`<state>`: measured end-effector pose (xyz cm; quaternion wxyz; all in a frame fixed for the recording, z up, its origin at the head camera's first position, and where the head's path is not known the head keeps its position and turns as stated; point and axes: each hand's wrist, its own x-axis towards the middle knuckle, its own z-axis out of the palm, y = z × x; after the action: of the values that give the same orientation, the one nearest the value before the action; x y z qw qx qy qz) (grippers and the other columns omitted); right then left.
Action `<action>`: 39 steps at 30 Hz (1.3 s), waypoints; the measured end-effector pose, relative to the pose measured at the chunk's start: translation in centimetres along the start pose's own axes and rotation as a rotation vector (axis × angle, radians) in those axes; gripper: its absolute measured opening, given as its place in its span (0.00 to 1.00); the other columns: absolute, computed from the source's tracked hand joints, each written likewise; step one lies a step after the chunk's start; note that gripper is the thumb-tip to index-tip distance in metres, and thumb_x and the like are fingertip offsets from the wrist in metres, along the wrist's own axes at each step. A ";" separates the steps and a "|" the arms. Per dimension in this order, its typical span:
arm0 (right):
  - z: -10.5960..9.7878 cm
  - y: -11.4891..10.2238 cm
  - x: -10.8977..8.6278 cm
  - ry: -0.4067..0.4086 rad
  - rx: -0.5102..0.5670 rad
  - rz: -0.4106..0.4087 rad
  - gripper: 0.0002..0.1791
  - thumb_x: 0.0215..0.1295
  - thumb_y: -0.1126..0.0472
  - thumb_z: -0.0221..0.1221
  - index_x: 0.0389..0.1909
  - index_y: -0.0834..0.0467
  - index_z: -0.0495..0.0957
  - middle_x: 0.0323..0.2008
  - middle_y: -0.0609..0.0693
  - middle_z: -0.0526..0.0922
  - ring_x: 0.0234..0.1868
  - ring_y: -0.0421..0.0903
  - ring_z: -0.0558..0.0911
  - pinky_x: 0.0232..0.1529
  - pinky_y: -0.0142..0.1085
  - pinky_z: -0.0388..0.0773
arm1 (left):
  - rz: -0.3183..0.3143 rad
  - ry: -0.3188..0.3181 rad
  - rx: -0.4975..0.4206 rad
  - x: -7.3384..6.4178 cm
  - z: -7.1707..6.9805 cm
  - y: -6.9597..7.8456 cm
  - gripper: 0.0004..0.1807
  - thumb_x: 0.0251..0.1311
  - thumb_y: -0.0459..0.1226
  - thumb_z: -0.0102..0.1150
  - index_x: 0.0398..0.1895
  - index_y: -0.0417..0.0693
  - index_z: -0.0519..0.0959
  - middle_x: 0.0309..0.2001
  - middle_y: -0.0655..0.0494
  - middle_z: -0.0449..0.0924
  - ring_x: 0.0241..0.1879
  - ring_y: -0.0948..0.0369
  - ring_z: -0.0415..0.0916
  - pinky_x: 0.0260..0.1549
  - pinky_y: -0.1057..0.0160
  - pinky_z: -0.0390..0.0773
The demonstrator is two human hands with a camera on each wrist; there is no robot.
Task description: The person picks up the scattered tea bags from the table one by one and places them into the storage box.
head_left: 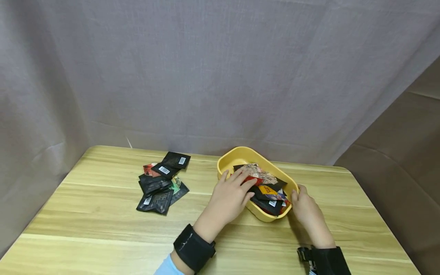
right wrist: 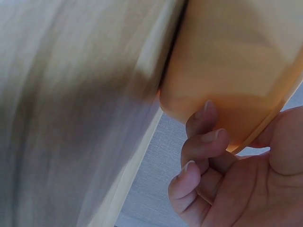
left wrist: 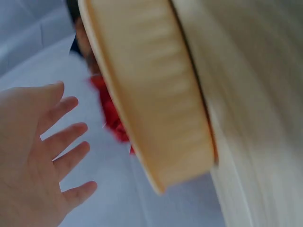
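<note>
A yellow plastic basket (head_left: 237,154) stands at the back of the table, filled with small flat packets (head_left: 271,191), mostly black with red and printed ones among them. My left hand (head_left: 229,198) is over the basket's left side, fingers spread and fairly straight above the packets. In the left wrist view that hand (left wrist: 42,151) shows separated fingers with nothing between them, beside a red packet (left wrist: 112,113) above the rim. My right hand (head_left: 307,208) grips the basket's right end; the right wrist view shows its fingers (right wrist: 202,144) curled against the wall, the thumb partly hidden behind the rim.
To the left on the wooden table (head_left: 103,229) lies a loose pile of black packets (head_left: 158,194), some with barcode labels, one red and one greenish. A grey cloth (head_left: 213,76) hangs behind the table's back edge.
</note>
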<state>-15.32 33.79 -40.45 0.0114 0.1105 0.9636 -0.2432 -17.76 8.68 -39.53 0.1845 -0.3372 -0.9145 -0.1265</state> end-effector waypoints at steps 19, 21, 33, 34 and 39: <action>0.2 0.0 0.2 0.005 0.001 0.000 0.31 0.79 0.54 0.31 0.69 0.76 0.52 0.51 0.80 0.74 0.51 0.74 0.76 0.47 0.65 0.71 | -0.601 -0.178 -0.244 -4.6 -3.6 -13.4 0.40 0.67 0.43 0.62 0.77 0.41 0.55 0.75 0.33 0.49 0.74 0.38 0.46 0.69 0.36 0.46; 0.2 0.0 0.2 0.005 -0.002 0.001 0.31 0.79 0.54 0.31 0.69 0.76 0.52 0.51 0.80 0.74 0.52 0.74 0.76 0.48 0.65 0.71 | -0.651 -0.220 -0.286 -5.6 -3.8 -14.6 0.41 0.68 0.44 0.60 0.77 0.39 0.54 0.74 0.30 0.48 0.74 0.35 0.43 0.69 0.35 0.44; 0.1 0.0 0.1 -0.001 -0.011 0.020 0.31 0.79 0.54 0.30 0.69 0.76 0.51 0.54 0.81 0.71 0.54 0.75 0.74 0.49 0.65 0.71 | -0.729 -0.324 -0.329 -8.2 -3.5 -17.3 0.40 0.64 0.41 0.64 0.74 0.34 0.58 0.71 0.25 0.50 0.69 0.29 0.50 0.64 0.33 0.55; 0.1 0.0 0.0 -0.002 -0.011 0.021 0.31 0.79 0.54 0.30 0.69 0.76 0.51 0.54 0.81 0.71 0.54 0.75 0.74 0.49 0.65 0.71 | -0.735 -0.325 -0.331 -8.3 -3.5 -17.3 0.40 0.64 0.41 0.64 0.74 0.34 0.58 0.71 0.25 0.49 0.69 0.29 0.50 0.64 0.33 0.56; 0.1 0.0 -0.1 -0.002 -0.007 0.020 0.31 0.79 0.54 0.30 0.69 0.77 0.51 0.54 0.81 0.71 0.54 0.75 0.75 0.49 0.65 0.71 | -0.754 -0.327 -0.340 -8.3 -3.2 -17.3 0.41 0.64 0.42 0.64 0.75 0.36 0.57 0.70 0.25 0.49 0.68 0.30 0.50 0.64 0.35 0.57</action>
<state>-15.26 33.76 -40.59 0.0153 0.1200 0.9632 -0.2400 -22.59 -9.97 -41.96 -0.0797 -0.0214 -0.9569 -0.2784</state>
